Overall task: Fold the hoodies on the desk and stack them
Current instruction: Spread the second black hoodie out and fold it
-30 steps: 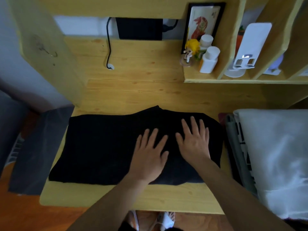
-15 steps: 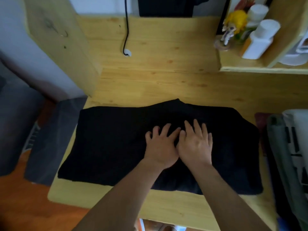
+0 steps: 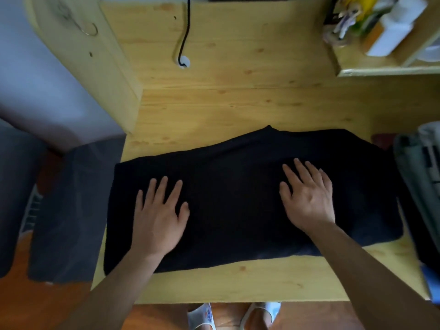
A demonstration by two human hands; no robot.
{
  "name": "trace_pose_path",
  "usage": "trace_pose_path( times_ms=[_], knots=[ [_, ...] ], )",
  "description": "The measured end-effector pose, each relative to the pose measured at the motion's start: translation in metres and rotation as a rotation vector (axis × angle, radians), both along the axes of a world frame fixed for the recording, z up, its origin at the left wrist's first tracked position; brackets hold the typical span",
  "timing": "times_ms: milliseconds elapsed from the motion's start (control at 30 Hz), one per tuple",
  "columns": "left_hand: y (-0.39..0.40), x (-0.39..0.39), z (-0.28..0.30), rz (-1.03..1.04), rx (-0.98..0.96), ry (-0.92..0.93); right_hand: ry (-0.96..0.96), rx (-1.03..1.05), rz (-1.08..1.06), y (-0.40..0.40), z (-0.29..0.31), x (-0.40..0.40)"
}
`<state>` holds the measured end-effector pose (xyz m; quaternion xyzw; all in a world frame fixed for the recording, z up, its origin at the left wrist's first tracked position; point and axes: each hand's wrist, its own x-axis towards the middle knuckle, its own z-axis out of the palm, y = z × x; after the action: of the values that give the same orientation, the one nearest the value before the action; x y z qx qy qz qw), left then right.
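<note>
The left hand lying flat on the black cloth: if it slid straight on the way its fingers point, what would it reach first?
The left hand would cross the black folded hoodie to its far edge, then bare pale wooden desk; farther on, probably the black cable.

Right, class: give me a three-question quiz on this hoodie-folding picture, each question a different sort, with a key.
1. True or false: both hands lie flat on the black hoodie.
2. Which hand is nearer the stack of folded clothes? A) left hand B) right hand
3. Fill in: a black ___ hangs down the wooden back panel behind the desk.

Key: 1 true; 2 B; 3 cable.
</note>
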<state>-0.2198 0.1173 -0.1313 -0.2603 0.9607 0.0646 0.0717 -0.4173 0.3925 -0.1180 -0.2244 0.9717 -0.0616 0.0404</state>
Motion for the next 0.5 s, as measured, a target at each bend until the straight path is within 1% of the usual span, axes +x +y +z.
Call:
trace_pose_path(
  times_ms=[67,133,200,233,267,300,367,400,433,467,500],
  knots=[
    [0.005,0.040,-0.002,-0.110,-0.018,-0.032,0.005,0.001,0.057,0.011,0.000,-0.006],
    [0.011,0.068,0.001,-0.174,0.007,-0.041,-0.003,0.088,0.086,0.018,0.005,-0.014],
    [0.012,0.078,0.003,-0.228,0.003,-0.018,-0.055,0.252,0.028,0.005,0.016,-0.020],
    [0.009,0.078,0.006,-0.249,-0.008,0.029,-0.080,0.312,-0.030,-0.012,0.023,-0.017],
    [0.002,0.076,0.009,-0.257,-0.011,0.098,-0.084,0.320,-0.092,-0.032,0.029,-0.007],
    [-0.007,0.072,0.012,-0.240,-0.001,0.170,-0.068,0.270,-0.116,-0.053,0.033,0.008],
    [-0.031,0.061,0.014,-0.126,-0.005,0.254,-0.030,0.083,-0.015,-0.087,0.028,0.049],
    [-0.045,0.055,0.014,-0.019,0.001,0.240,-0.037,0.062,0.061,-0.096,0.019,0.070],
    [-0.058,0.052,0.013,0.099,0.041,0.184,-0.065,0.082,0.118,-0.099,0.009,0.087],
    [-0.069,0.049,0.012,0.199,0.106,0.128,-0.084,0.106,0.129,-0.097,-0.001,0.094],
    [-0.076,0.048,0.012,0.243,0.148,0.108,-0.095,0.094,0.104,-0.094,-0.007,0.093]
  ],
)
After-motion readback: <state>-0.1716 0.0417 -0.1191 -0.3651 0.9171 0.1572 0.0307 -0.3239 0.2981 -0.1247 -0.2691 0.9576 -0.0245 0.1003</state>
